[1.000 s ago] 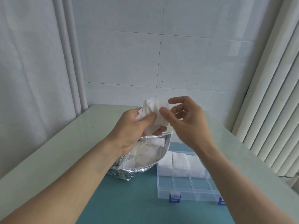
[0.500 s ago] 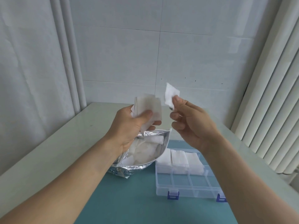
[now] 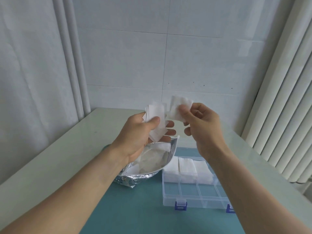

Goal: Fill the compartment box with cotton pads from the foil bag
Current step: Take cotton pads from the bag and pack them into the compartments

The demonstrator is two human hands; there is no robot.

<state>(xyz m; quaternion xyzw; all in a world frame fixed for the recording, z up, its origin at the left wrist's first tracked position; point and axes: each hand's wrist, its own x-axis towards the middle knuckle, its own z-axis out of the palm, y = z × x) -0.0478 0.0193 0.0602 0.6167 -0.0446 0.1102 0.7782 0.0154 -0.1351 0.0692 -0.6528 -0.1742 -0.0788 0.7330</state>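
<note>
Left hand (image 3: 143, 132), centre of frame, grips a small stack of cotton pads (image 3: 156, 119) w/ thumb across the front & fingers curled behind; the stack fans out a bit at the top. Right hand (image 3: 200, 125), just right of it, pinches a single pad (image 3: 179, 107) between thumb & forefinger, other fingers loosely curled below. The single pad sits up at the same height as the stack, v. close to it; edges look apart by a sliver, but can't be sure they aren't touching. Both hands are raised above the table, nothing resting on it.

Directly under the left hand the foil bag (image 3: 135, 180) lies on its side, mouth open toward the camera's right, w/ more white pads visible inside. Its lower edge shows a blue print on silver.

Right of the bag, lower-centre-right of frame, the compartment box (image 3: 189, 198) sits flat, clear plastic, blue latches on the near edge. Far row of compartments holds white pads, approx. three cells filled; near row shows bare plastic. Right forearm covers part of the box's right end, so that side isn't readable.

Bag & box both rest on a teal mat (image 3: 143, 213) at bottom centre, which lies on a pale table (image 3: 67, 149). White tiled wall (image 3: 168, 56) behind; curtain (image 3: 33, 65) at left of frame, vertical blinds (image 3: 283, 98) at right.
</note>
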